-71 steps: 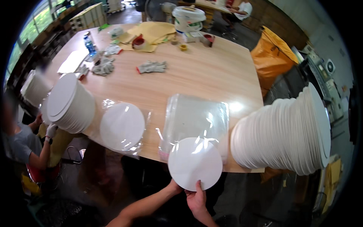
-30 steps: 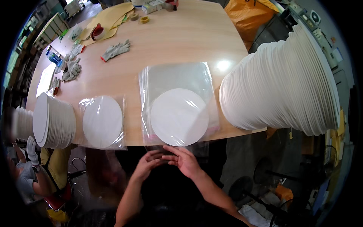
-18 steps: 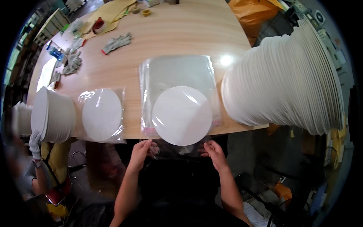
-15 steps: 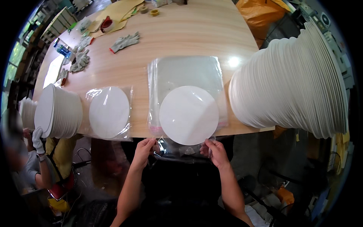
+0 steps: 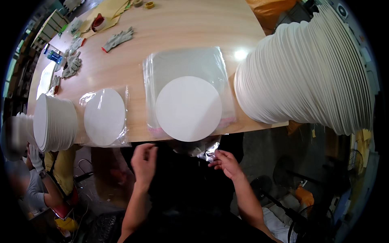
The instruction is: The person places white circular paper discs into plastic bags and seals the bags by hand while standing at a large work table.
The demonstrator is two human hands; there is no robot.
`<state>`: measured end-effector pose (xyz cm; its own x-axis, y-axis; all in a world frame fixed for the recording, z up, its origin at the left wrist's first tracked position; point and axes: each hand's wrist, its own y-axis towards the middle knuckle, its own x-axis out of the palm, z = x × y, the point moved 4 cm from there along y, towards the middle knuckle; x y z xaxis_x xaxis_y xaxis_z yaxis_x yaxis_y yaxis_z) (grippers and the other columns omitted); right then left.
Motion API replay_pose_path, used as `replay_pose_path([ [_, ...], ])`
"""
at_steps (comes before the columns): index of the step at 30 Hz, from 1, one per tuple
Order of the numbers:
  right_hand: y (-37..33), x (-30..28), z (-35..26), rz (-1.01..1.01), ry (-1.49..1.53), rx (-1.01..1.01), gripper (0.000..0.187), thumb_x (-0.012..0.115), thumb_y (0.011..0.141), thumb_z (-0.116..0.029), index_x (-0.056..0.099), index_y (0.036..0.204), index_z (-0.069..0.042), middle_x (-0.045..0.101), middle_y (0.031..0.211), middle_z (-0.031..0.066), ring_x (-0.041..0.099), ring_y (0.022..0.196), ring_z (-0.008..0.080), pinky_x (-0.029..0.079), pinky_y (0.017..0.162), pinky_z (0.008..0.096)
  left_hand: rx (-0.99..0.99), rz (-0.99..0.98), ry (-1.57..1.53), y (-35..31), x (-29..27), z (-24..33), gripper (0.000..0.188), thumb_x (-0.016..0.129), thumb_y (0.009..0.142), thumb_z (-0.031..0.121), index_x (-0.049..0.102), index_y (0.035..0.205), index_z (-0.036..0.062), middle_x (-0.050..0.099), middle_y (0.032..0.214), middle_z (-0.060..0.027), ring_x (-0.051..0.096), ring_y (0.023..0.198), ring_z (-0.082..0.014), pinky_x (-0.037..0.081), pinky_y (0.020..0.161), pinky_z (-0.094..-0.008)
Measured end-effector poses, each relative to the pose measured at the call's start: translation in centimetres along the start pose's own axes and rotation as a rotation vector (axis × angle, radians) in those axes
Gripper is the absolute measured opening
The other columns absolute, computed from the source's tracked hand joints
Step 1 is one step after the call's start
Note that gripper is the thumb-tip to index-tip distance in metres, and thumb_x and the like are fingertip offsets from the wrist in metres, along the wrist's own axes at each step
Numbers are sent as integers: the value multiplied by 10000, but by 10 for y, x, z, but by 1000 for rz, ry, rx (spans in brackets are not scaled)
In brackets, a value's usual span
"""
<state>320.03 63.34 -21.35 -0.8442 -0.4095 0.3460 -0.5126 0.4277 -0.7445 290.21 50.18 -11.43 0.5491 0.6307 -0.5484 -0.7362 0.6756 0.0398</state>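
Note:
A white round disc [image 5: 189, 108] lies on a stack of clear plastic bags [image 5: 184, 60] at the table's front edge. It appears to be inside the top bag, whose shiny, crumpled flap [image 5: 197, 150] hangs past the edge. My right hand [image 5: 227, 163] is at the flap's right end, thumb and fingers close about the film. Left of the flap and apart from it, my left hand [image 5: 144, 163] is raised with curled fingers, slightly blurred; whether anything thin is between them does not show. To the left lies another bagged white disc [image 5: 105, 117].
A tall pile of white discs [image 5: 300, 77] leans at the right. Smaller disc stacks [image 5: 60, 123] stand at the left edge, near a person with a gloved hand [image 5: 35, 158]. Grey work gloves [image 5: 118, 39], tape rolls [image 5: 150, 5] and a blue bottle [image 5: 53, 56] lie farther back.
My left hand has come off the flap and moved slightly left. The flap has crumpled toward my right hand. The whole view has shifted, so the table appears higher and farther left.

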Motion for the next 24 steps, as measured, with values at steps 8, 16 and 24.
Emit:
replay_pose_path([
  [8, 7, 18, 10, -141, 346, -74, 707, 392, 1027, -616, 564, 1332, -1, 570, 1391, 149, 509, 1314, 273, 475, 1024, 472, 664, -593, 219, -23, 126, 59, 104, 701, 818, 96, 659, 912, 83, 579, 903, -64, 591, 885, -277, 498, 763, -394],
  [16, 2, 7, 25, -240, 461, -2, 796, 305, 1009, -688, 673, 1221, -14, 701, 1181, 140, 637, 1135, 286, 484, 1012, 467, 772, -615, 314, -36, 147, 61, 141, 668, 790, 182, 608, 892, 106, 524, 869, -55, 549, 841, -247, 446, 735, -374],
  [24, -8, 11, -6, -145, 351, 16, 724, 375, 1014, -651, 718, 1061, -15, 732, 1032, 108, 688, 967, 219, 530, 928, 400, 808, -641, 290, -44, 152, 70, 152, 652, 771, 192, 603, 869, 86, 509, 851, -69, 537, 823, -260, 437, 718, -380],
])
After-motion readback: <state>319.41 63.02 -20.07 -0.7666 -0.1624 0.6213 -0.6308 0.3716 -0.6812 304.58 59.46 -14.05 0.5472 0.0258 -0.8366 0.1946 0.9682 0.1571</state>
